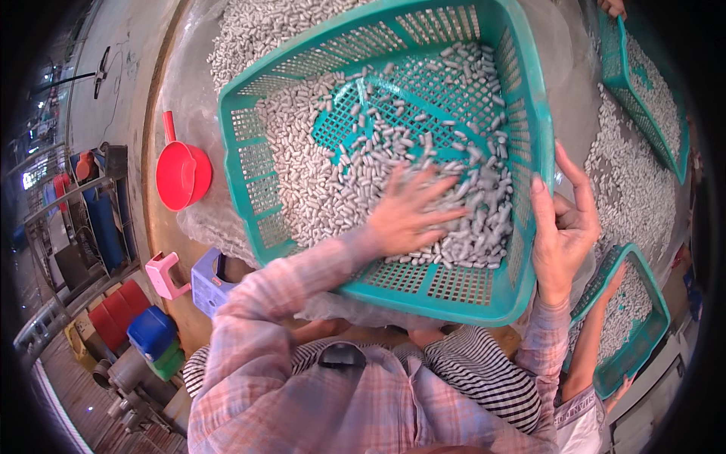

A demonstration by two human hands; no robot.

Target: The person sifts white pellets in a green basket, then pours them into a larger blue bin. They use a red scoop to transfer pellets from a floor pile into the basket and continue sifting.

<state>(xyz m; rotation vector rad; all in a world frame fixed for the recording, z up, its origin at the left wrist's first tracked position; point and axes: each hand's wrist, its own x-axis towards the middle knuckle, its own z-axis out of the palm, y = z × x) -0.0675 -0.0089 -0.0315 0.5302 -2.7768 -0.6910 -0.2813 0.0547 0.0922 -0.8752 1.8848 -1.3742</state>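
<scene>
A large green slatted plastic basket (538, 106) fills the middle of the head view, tilted in front of me. Small silvery-grey capsule-shaped pieces (321, 181) lie inside it, heaped left and lower right, with the mesh floor showing between them. My left hand (412, 216) reaches over the near rim and lies on the pieces, fingers spread and slightly blurred. At the right side, my right hand (563, 246) grips the basket, thumb by the rim; some of its fingers are hidden.
More pieces are heaped beyond the basket (265, 30) and on the right (631, 178). A red dipper (183, 175), a pink stool (166, 275) and a purple stool (209, 281) stand left. Other people's hands hold green baskets at upper right (639, 106) and lower right (659, 291).
</scene>
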